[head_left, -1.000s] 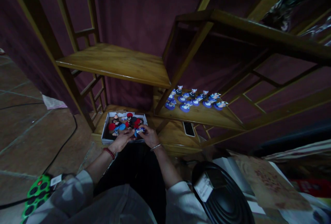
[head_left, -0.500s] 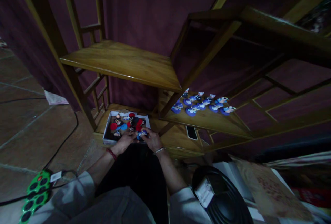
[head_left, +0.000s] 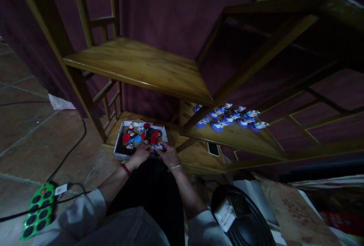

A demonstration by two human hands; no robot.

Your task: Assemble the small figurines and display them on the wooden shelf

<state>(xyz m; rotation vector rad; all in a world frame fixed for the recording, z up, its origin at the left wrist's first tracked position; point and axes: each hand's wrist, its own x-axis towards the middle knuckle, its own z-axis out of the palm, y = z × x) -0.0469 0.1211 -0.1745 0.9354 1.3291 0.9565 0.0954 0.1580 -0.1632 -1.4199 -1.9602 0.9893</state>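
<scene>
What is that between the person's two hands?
In the head view, a small blue-and-white figurine sits between the left hand and right hand, by the white box's near edge.

Small blue-and-white figure [head_left: 159, 148] partly covered by right hand [head_left: 170, 156]; details too small for me to tell. Left hand [head_left: 141, 154]: grip unclear. White box [head_left: 121, 156]: near wall partly hidden behind hands. Leftmost shelf figure [head_left: 198, 108] partly behind wooden post [head_left: 193, 121].
</scene>
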